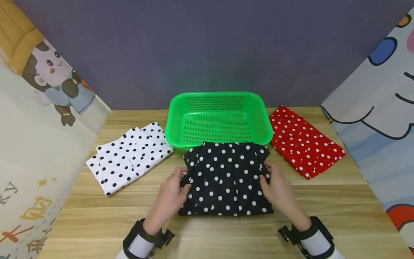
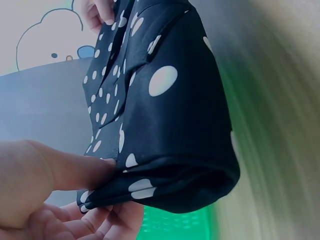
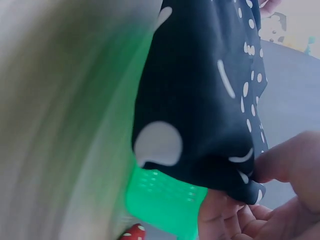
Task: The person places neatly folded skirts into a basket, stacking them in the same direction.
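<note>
A folded black cloth with white polka dots [image 1: 226, 180] is held up by both hands in front of the green basket. My left hand [image 1: 170, 192] pinches its left side, with the thumb on top and the fingers underneath, as the left wrist view shows. On the opposite side my right hand [image 1: 279, 187] pinches the cloth the same way. In both wrist views the cloth's near edge [image 2: 185, 125] hangs as a rounded fold, off the tabletop. Just beyond the cloth stands the green plastic basket [image 1: 266, 135], its front rim partly hidden by the fabric.
To the left lies a folded white cloth with black dots [image 1: 129, 158], touching or close to the basket. A folded red cloth with white dots [image 1: 304, 144] lies to the right. The wooden table [image 1: 336, 208] meets a dark back wall [image 1: 213, 46]; printed panels flank both sides.
</note>
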{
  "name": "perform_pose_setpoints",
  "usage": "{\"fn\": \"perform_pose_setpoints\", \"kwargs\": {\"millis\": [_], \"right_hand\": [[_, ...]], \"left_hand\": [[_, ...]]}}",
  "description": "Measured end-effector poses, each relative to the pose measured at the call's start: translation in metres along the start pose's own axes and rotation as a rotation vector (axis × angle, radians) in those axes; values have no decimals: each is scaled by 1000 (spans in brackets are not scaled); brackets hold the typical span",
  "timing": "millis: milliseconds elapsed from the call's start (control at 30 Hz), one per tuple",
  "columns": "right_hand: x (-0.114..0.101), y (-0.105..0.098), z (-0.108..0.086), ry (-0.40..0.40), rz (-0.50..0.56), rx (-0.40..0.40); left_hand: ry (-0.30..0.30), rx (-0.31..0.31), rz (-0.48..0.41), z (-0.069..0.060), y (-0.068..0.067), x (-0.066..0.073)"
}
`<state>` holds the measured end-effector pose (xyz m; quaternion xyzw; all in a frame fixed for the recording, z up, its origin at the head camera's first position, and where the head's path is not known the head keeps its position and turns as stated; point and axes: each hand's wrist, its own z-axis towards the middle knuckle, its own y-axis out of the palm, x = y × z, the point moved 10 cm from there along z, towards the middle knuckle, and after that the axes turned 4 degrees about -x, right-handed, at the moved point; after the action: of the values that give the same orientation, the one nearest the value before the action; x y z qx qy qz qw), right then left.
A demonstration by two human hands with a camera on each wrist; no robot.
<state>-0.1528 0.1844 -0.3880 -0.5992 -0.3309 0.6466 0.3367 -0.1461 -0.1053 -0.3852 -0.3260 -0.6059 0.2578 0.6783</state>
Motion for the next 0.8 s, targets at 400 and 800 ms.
{"fn": "perform_pose_setpoints", "kwargs": {"millis": [400, 800], "right_hand": [[-23, -20, 32, -111, 16, 34], [-35, -29, 71, -117, -1, 16]], "left_hand": [[4, 38, -18, 27, -20, 7], [20, 71, -7, 63, -32, 11]]}}
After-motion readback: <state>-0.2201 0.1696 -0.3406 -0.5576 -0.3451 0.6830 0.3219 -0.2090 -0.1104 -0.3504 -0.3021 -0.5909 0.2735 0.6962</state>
